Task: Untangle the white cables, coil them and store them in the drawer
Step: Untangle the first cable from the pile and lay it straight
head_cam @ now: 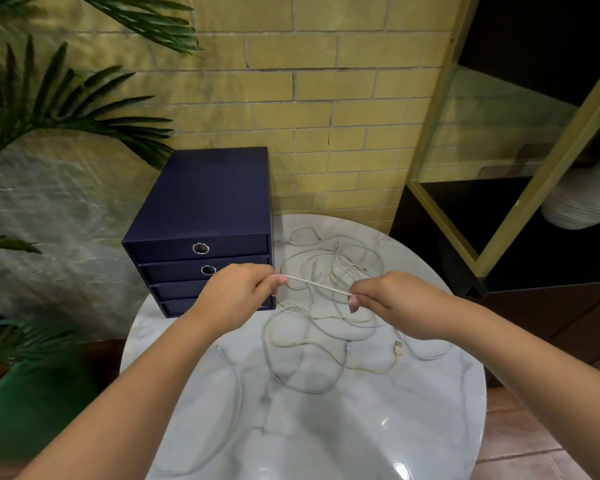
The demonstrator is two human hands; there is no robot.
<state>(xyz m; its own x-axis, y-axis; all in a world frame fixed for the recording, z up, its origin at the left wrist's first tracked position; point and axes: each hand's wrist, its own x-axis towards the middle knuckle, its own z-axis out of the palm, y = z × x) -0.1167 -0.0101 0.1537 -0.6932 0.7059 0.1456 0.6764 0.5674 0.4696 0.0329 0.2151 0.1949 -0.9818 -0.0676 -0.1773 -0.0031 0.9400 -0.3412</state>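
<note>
Both hands pinch one white cable point(317, 285) taut between them, left hand point(238, 294) and right hand point(394, 303), above the tangled cables point(321, 327) on the tabletop point(326, 427).

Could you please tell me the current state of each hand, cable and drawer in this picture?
left hand: pinches the held cable.
right hand: pinches the held cable.
held cable: taut between both hands, above the table.
white cables: tangled, uncoiled, on the table.
drawer unit: all four drawers closed.
USB plug: loose on the table.
</note>
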